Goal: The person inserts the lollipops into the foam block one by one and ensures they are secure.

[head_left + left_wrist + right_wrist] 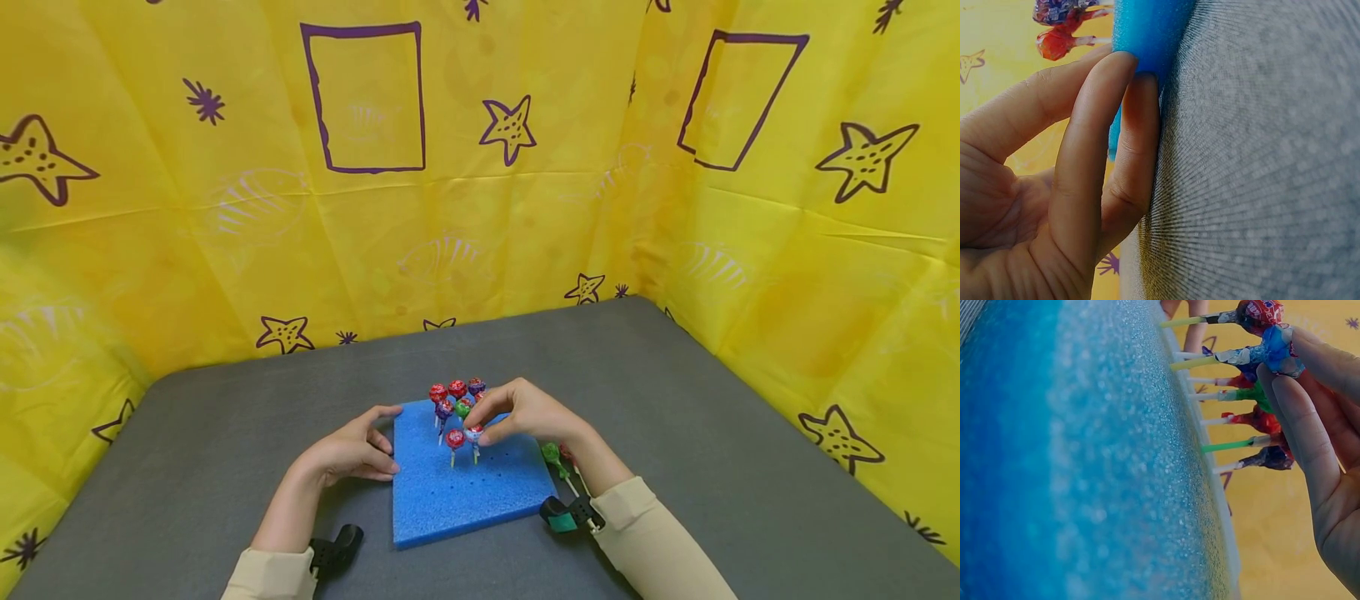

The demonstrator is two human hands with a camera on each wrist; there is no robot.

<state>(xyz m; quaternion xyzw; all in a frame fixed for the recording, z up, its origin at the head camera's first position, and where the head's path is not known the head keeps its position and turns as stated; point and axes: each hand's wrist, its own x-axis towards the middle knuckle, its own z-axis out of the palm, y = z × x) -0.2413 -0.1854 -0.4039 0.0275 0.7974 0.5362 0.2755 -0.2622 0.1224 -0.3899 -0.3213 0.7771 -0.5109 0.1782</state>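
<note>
A blue foam board (pixel 480 492) dotted with small holes lies on the grey table. Wrapped lollipops stand upright in its far part, among them a red one (pixel 455 439) and a green one (pixel 463 407). With thumb and fingers, my right hand (pixel 525 412) pinches the wrapped head of a light-blue lollipop (pixel 1280 350). Its yellow stick (pixel 1194 363) stands in the foam, beside the front red lollipop. At the board's left edge, my left hand (pixel 348 446) touches the foam with its fingertips (pixel 1124 62), fingers spread along that side and not wrapped round it.
Right of the board, partly behind my right forearm, lie loose lollipops, a green one (pixel 551 452) and a red one (pixel 566 452). Yellow patterned cloth (pixel 465 208) walls in the table's far and right sides. Black wrist mounts (pixel 337 547) sit at both cuffs.
</note>
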